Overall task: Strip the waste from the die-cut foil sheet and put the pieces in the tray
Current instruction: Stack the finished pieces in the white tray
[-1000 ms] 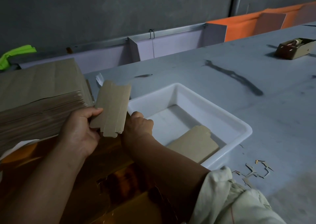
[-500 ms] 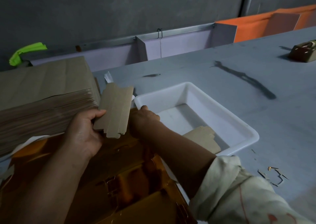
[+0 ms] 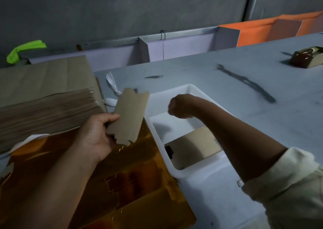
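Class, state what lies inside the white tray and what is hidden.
One brown die-cut piece lies flat on the floor of the white tray. The right forearm crosses above, covering its right side; anything beneath is unseen.

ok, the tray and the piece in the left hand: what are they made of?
Tray: looks like white moulded plastic, smooth with a slight sheen, rounded rim. Piece in the left hand: thin paperboard by its look, matt brown face, clean die-cut notches.

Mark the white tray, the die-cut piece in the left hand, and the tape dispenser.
white tray (image 3: 174, 125): head view, bare floor.
die-cut piece (image 3: 129, 116): head view, middle of its brown face.
tape dispenser (image 3: 305, 60): head view, its near side.
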Demonstrator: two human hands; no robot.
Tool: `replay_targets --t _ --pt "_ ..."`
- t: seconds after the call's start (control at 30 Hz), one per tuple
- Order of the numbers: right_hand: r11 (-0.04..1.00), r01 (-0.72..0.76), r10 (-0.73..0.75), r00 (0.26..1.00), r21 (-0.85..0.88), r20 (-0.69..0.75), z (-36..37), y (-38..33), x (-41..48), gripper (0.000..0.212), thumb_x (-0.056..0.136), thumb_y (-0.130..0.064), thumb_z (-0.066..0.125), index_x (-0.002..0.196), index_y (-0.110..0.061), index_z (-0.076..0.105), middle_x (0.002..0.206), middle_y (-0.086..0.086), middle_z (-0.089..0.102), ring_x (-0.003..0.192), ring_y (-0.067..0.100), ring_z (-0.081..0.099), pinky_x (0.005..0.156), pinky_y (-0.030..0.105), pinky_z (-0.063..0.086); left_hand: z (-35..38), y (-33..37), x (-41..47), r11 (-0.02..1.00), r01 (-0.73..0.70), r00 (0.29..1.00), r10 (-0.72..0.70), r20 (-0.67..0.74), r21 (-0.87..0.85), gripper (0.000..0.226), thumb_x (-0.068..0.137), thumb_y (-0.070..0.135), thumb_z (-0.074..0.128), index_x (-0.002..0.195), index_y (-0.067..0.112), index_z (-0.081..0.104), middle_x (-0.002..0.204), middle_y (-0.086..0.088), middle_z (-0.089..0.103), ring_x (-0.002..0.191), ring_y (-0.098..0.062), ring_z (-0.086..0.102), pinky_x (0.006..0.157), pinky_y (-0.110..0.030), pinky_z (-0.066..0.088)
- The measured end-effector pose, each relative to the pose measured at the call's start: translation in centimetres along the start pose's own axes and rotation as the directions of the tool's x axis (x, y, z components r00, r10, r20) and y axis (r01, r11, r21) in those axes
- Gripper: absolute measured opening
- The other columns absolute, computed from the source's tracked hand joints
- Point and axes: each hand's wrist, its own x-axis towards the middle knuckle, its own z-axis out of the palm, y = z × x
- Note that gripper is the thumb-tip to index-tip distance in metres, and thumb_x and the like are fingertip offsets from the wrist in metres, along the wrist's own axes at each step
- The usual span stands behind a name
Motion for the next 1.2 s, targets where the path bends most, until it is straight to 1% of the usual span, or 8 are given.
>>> replay_targets --t 0.17,0.27,0.37,0.47,0.63,0.77,1.07,1.2 --pt "0.981 -0.183 0.190 0.972 -0.068 0.134 1.0 3.0 -0.8 0.044 0.104 -0.033 0.039 0.130 -0.001 0.055 0.086 0.009 0.059 0.067 0.020 0.053 0.053 0.021 0.038 2.9 -1.1 -0.4 0.994 0.090 0.988 -0.096 0.117 0.057 0.026 0.084 0.008 0.054 0.108 0.004 0.063 0.087 -0.012 0.067 0.081 -0.027 0.062 0.070 -0.038 0.051" --pt "0.964 -0.265 0.264 0.958 -0.007 0.116 2.3 4.4 -0.4 0.042 0.103 -0.036 0.038 0.121 -0.004 0.058 0.071 0.004 0.050 0.060 0.017 0.050 0.050 0.023 0.036 4.1 -1.7 0.3 0.991 0.111 0.988 -0.118 0.098 0.070 0.018 0.087 0.007 0.053 0.101 0.004 0.063 0.075 -0.009 0.068 0.074 -0.025 0.061 0.063 -0.034 0.049" --pt "0.932 -0.336 0.323 0.940 0.133 0.113 3.0 5.6 0.5 0.036 0.102 -0.037 0.041 0.101 -0.005 0.057 0.072 0.006 0.052 0.065 0.021 0.054 0.055 0.026 0.043 5.1 -1.8 0.8 0.990 0.123 0.987 -0.129 0.101 0.067 0.022 0.084 0.007 0.055 0.105 0.005 0.063 0.075 -0.008 0.067 0.072 -0.024 0.061 0.060 -0.034 0.050" --pt "0.889 -0.388 0.362 0.921 0.244 0.147 3.6 6.1 1.1 0.038 0.101 -0.037 0.044 0.080 -0.007 0.054 0.074 0.007 0.056 0.061 0.020 0.053 0.049 0.028 0.040 5.5 -1.9 1.2 0.989 0.099 0.989 -0.110 0.101 0.109 0.048 0.069 0.009 0.062 0.117 0.004 0.062 0.090 -0.011 0.066 0.079 -0.026 0.061 0.059 -0.035 0.051" --pt "0.833 -0.391 0.363 0.920 0.391 0.148 4.9 6.4 1.8 0.033 0.097 -0.041 0.053 0.085 -0.010 0.056 0.077 0.004 0.055 0.066 0.019 0.053 0.056 0.028 0.037 5.9 -2.5 1.8 0.981 0.074 0.995 -0.084 0.050 0.177 0.039 0.081 0.005 0.059 0.120 0.000 0.061 0.092 -0.011 0.064 0.082 -0.026 0.058 0.063 -0.035 0.047" --pt "0.765 -0.411 0.375 0.910 0.496 0.176 5.5 6.6 2.3 0.033 0.094 -0.042 0.058 0.093 -0.010 0.058 0.084 0.006 0.059 0.089 0.025 0.064 0.078 0.032 0.048 6.1 -3.3 2.4 0.977 0.065 0.998 -0.068 0.008 0.202 0.033 0.083 0.003 0.060 0.115 -0.001 0.063 0.097 -0.014 0.065 0.086 -0.027 0.059 0.068 -0.036 0.047" --pt "0.813 -0.394 0.370 0.918 0.430 0.140 5.7 6.7 3.5 0.035 0.095 -0.045 0.057 0.091 -0.010 0.055 0.083 0.005 0.056 0.076 0.020 0.054 0.074 0.033 0.041 6.3 -3.2 3.8 0.978 0.054 0.998 -0.050 -0.024 0.200 0.024 0.081 0.001 0.063 0.105 0.001 0.064 0.094 -0.013 0.066 0.086 -0.026 0.061 0.064 -0.035 0.047" --pt "0.804 -0.394 0.370 0.918 0.445 0.145 5.9 6.9 3.8 0.035 0.095 -0.045 0.057 0.096 -0.010 0.057 0.088 0.006 0.058 0.083 0.022 0.057 0.076 0.033 0.042 6.3 -3.1 4.2 0.974 0.048 0.999 -0.044 -0.022 0.222 0.024 0.081 0.003 0.064 0.105 0.003 0.064 0.097 -0.012 0.066 0.090 -0.026 0.061 0.068 -0.037 0.049"
